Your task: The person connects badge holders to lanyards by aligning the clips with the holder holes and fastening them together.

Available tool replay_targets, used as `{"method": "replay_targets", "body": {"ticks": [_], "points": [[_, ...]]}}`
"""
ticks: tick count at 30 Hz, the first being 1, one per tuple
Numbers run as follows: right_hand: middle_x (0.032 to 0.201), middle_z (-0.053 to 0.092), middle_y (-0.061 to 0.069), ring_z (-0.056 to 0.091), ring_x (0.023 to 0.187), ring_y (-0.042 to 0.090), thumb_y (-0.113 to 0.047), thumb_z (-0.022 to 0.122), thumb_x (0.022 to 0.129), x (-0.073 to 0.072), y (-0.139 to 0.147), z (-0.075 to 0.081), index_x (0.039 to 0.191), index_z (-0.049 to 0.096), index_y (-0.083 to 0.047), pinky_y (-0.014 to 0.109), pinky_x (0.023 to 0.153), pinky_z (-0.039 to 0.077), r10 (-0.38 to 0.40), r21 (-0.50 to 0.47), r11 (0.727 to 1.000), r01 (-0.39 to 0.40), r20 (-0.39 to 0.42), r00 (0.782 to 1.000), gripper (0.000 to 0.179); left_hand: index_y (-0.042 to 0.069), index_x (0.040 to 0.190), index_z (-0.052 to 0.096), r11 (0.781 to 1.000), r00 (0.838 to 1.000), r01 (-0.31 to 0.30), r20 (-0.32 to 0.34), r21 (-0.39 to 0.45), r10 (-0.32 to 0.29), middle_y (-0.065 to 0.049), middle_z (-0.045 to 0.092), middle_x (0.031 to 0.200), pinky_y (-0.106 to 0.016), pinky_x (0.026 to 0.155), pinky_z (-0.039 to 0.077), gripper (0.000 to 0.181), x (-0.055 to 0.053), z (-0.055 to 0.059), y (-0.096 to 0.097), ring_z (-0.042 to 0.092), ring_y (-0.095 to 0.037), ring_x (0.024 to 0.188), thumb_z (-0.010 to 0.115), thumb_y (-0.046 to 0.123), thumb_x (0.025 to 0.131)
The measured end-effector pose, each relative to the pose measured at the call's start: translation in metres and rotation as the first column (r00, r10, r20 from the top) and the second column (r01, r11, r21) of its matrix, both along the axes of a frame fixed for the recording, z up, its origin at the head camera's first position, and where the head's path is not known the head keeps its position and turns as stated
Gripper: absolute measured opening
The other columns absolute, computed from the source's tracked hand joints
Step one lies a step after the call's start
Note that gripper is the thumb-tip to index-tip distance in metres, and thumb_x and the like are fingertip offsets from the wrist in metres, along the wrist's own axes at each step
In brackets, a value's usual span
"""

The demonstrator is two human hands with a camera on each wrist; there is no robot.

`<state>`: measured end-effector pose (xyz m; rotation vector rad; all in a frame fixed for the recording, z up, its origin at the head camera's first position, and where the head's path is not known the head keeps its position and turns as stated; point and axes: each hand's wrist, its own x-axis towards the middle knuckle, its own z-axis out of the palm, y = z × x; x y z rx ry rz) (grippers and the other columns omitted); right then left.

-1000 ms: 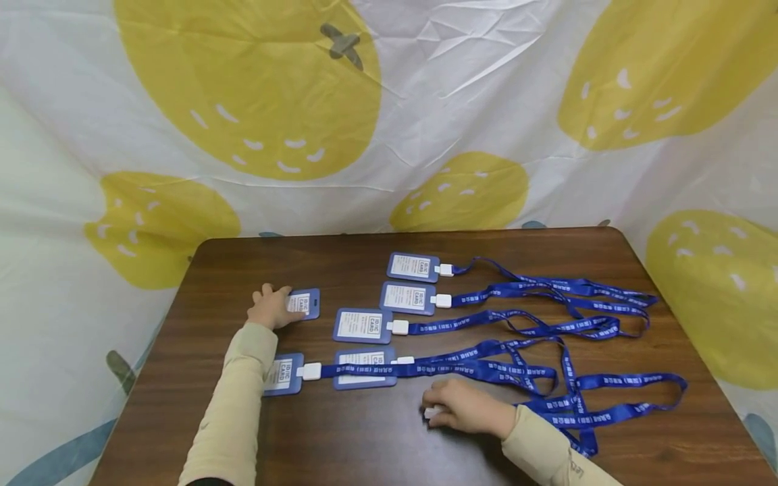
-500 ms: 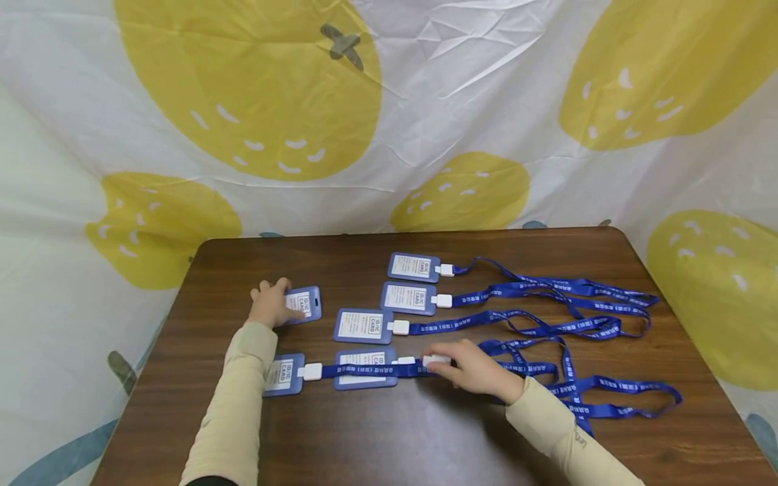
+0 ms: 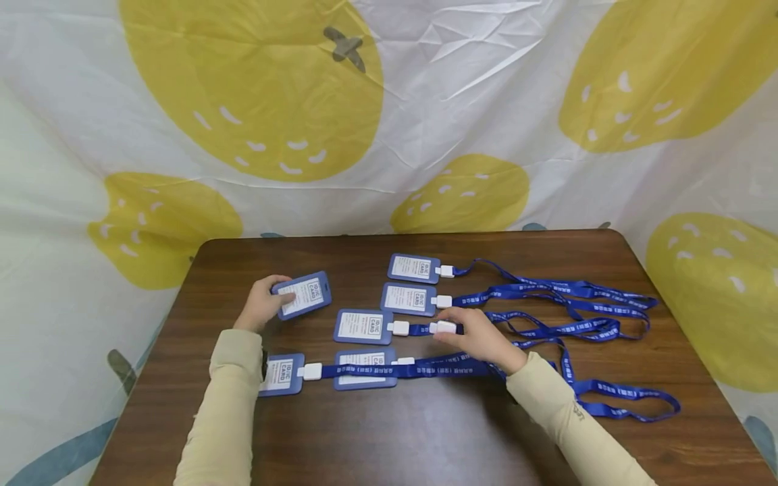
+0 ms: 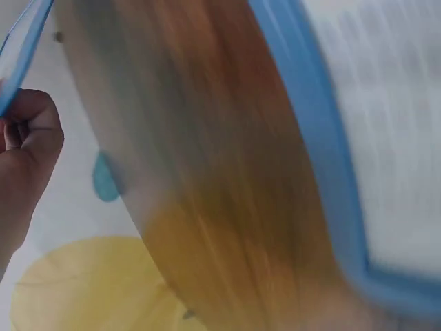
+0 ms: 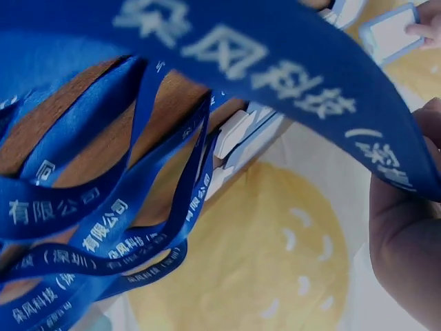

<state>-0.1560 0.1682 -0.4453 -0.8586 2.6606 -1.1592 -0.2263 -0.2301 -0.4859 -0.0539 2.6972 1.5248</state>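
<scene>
My left hand [image 3: 258, 305] grips a blue-framed ID card holder [image 3: 308, 297] by its left end, thumb across the front; the holder is tilted, with its slot at the right end. In the left wrist view, the hand [image 4: 31, 152] pinches the holder's blue edge [image 4: 26, 52]. My right hand [image 3: 483, 337] pinches the white clip [image 3: 445, 327] of a blue lanyard, over the strap of the third row. That lanyard's strap [image 5: 296, 89] arches close across the right wrist view, up to the hand [image 5: 406, 234]. The held holder and clip are apart.
Several card holders with lanyards clipped on lie in rows, such as the top holder [image 3: 413, 267] and the front-left holder [image 3: 282, 374], which is partly behind my left sleeve. Their straps [image 3: 626, 398] overlap on the right of the brown table [image 3: 389, 439]. A patterned cloth [image 3: 340, 209] hangs behind.
My left hand has raised and tilted the card holder, shifting it slightly right. My right hand has moved up and away from the front edge with the clip, drawing its strap along.
</scene>
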Motion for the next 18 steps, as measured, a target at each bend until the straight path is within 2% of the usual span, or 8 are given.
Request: {"method": "replay_targets", "body": {"ticks": [2, 4, 6, 8, 12, 15, 18], "points": [[0.085, 0.063, 0.004, 0.056, 0.077, 0.017, -0.017, 0.067, 0.082, -0.002, -0.001, 0.000, 0.095, 0.065, -0.002, 0.035, 0.069, 0.047, -0.049, -0.025, 0.998, 0.049, 0.019, 0.999, 0.020, -0.016, 0.114, 0.050, 0.990, 0.998, -0.062, 0.034, 0.130, 0.058, -0.020, 0.057, 0.097, -0.021, 0.068, 0.045, 0.034, 0.003, 0.004, 0.005, 0.053, -0.013, 0.077, 0.057, -0.003, 0.084], [0.078, 0.061, 0.002, 0.051, 0.070, 0.014, -0.017, 0.068, 0.081, -0.004, -0.003, 0.001, 0.090, 0.067, -0.003, 0.030, 0.063, 0.044, -0.087, -0.064, 0.994, 0.090, 0.059, 0.994, 0.017, -0.018, 0.115, 0.047, 0.959, 0.995, -0.097, 0.061, 0.265, 0.083, -0.013, 0.057, 0.090, -0.017, 0.061, 0.046, 0.034, 0.007, 0.010, 0.011, 0.054, -0.006, 0.070, 0.055, -0.001, 0.087], [0.079, 0.061, 0.003, 0.049, 0.070, 0.014, -0.017, 0.067, 0.081, -0.006, -0.004, 0.002, 0.092, 0.067, -0.003, 0.028, 0.063, 0.042, -0.112, -0.104, 0.987, 0.124, 0.114, 0.987, 0.017, -0.018, 0.114, 0.045, 0.920, 0.994, -0.107, 0.070, 0.378, 0.087, -0.006, 0.056, 0.085, -0.016, 0.059, 0.048, 0.032, 0.010, 0.017, 0.018, 0.055, -0.003, 0.068, 0.052, -0.001, 0.088], [0.081, 0.061, 0.004, 0.049, 0.066, 0.013, -0.017, 0.066, 0.083, -0.008, -0.005, 0.003, 0.095, 0.067, -0.002, 0.027, 0.060, 0.041, -0.131, -0.134, 0.978, 0.157, 0.186, 0.974, 0.020, -0.018, 0.112, 0.043, 0.890, 0.996, -0.091, 0.060, 0.447, 0.072, -0.001, 0.055, 0.082, -0.016, 0.058, 0.049, 0.030, 0.014, 0.023, 0.025, 0.056, -0.003, 0.066, 0.051, -0.002, 0.088], [0.082, 0.060, 0.006, 0.048, 0.056, 0.015, -0.018, 0.063, 0.086, -0.014, -0.006, 0.005, 0.103, 0.064, 0.000, 0.027, 0.052, 0.042, -0.154, -0.163, 0.962, 0.217, 0.330, 0.931, 0.025, -0.017, 0.108, 0.043, 0.852, 0.999, -0.034, 0.023, 0.522, 0.025, 0.000, 0.056, 0.078, -0.021, 0.056, 0.051, 0.024, 0.021, 0.034, 0.038, 0.058, -0.005, 0.063, 0.048, -0.005, 0.089], [0.073, 0.057, 0.003, 0.044, 0.051, 0.015, -0.019, 0.061, 0.087, -0.018, -0.008, 0.007, 0.106, 0.061, 0.003, 0.027, 0.049, 0.040, -0.153, -0.182, 0.952, 0.246, 0.414, 0.898, 0.029, -0.017, 0.108, 0.042, 0.840, 1.000, 0.013, 0.005, 0.542, -0.019, -0.002, 0.056, 0.077, -0.031, 0.056, 0.054, 0.022, 0.026, 0.039, 0.047, 0.060, -0.008, 0.062, 0.046, -0.006, 0.089], [0.061, 0.049, 0.001, 0.040, 0.048, 0.013, -0.018, 0.060, 0.088, -0.022, -0.011, 0.010, 0.105, 0.060, 0.005, 0.026, 0.048, 0.035, -0.144, -0.205, 0.943, 0.261, 0.456, 0.878, 0.028, -0.018, 0.110, 0.040, 0.834, 0.998, 0.055, -0.009, 0.550, -0.061, -0.005, 0.057, 0.078, -0.039, 0.057, 0.053, 0.024, 0.031, 0.043, 0.055, 0.061, -0.011, 0.062, 0.045, -0.007, 0.089]]}}
